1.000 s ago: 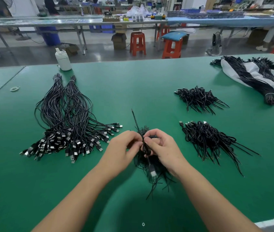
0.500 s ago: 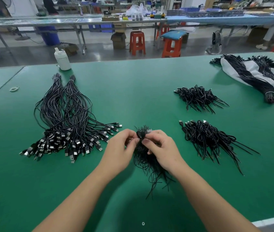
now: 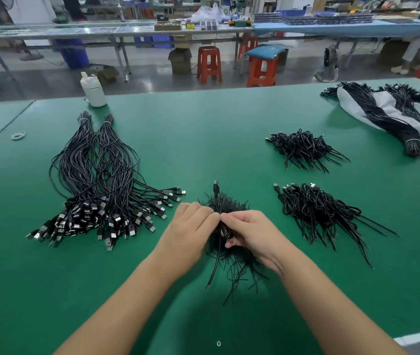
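Both bare forearms are stretched forward; the left hand (image 3: 191,228) and right hand (image 3: 251,234) are held together, fingers curled, fingertips pinched.

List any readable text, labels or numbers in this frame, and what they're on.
None is readable.
White bottle: no label shows.
Cardboard box under the far bench: any print too blurred.
USB plugs of the left bundles: too small for markings.
Black cable pinched by left hand and right hand: plain, no print shows.

bright even overhead light | soft shadows under forearms | sharp centre | wide-angle edge bowing
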A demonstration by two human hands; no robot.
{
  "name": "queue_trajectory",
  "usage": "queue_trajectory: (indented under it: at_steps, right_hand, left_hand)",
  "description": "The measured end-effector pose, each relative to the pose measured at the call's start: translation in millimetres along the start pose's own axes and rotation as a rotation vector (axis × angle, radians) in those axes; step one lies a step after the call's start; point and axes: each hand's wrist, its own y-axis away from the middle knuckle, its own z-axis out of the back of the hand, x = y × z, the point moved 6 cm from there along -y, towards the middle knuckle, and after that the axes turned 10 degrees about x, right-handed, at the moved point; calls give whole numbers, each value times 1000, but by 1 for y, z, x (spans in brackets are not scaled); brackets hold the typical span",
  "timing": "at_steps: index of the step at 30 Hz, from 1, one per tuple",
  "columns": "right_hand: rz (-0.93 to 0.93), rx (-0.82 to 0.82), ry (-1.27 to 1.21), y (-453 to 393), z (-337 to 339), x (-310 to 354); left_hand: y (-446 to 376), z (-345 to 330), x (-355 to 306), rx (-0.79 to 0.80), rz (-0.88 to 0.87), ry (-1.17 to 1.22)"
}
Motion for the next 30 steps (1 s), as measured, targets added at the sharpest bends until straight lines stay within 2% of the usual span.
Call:
queue_trajectory:
  at_steps: [7,10,14,17,19,24,30]
  right_hand:
    - [-92,37,-20,-2,11,-4]
    - [-123,-64,94,-5,31,-2]
    - [-155,-320,337,-10,87,11]
    - [-257,-536,820,-13,133,24]
    - [-335,-620,1056,-18,156,26]
    - [-482,-642,1299,-39,183,16]
    - [-457,-602,1509,-55,175,-4]
  left_hand:
    - [1,-19,0,-76,-12,-15]
    - [2,-32,13,-39,79,14]
    - [30,-50,57,80,384,39]
    - [67,-64,87,200,514,-33]
    - [88,-70,99,241,587,-53]
    - [98,-79,109,212,687,-25]
    - [104,-80,111,176,689,-39]
